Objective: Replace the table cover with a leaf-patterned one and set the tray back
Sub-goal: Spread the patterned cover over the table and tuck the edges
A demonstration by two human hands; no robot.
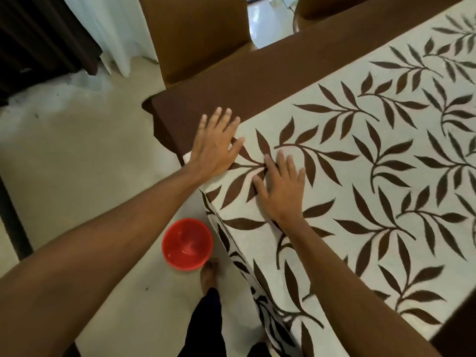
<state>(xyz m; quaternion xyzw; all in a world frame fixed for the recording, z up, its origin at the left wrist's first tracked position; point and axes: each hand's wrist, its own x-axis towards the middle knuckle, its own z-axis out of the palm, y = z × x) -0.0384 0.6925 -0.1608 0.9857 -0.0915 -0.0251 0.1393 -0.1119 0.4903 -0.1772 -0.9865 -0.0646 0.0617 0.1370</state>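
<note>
The person is leaning in with both palms down on the leaf cover [360, 176]. The left hand [216, 143] is lying flat, fingers spread wide, right across the cover's end edge, so it's half on the brown of the table [257, 81]. The right hand [280, 186] is just beside it, also flat and wide, pressing on the pattern. Neither is gripping anything.

The cover is lying over most of the top and hanging down the near side, but a wide brown band is showing along the far side and the end. Can't tell if that's an old cover or bare top.

Worries from here: flat palms are only rubbing, so a hard push could be dragging the whole cloth or bunching it instead of smoothing. The near overhang could also be pulling it further off-centre. And the bowl [187, 244] is sitting on the floor right by the foot [210, 274], so one sidestep is kicking it. The tray isn't in view.
</note>
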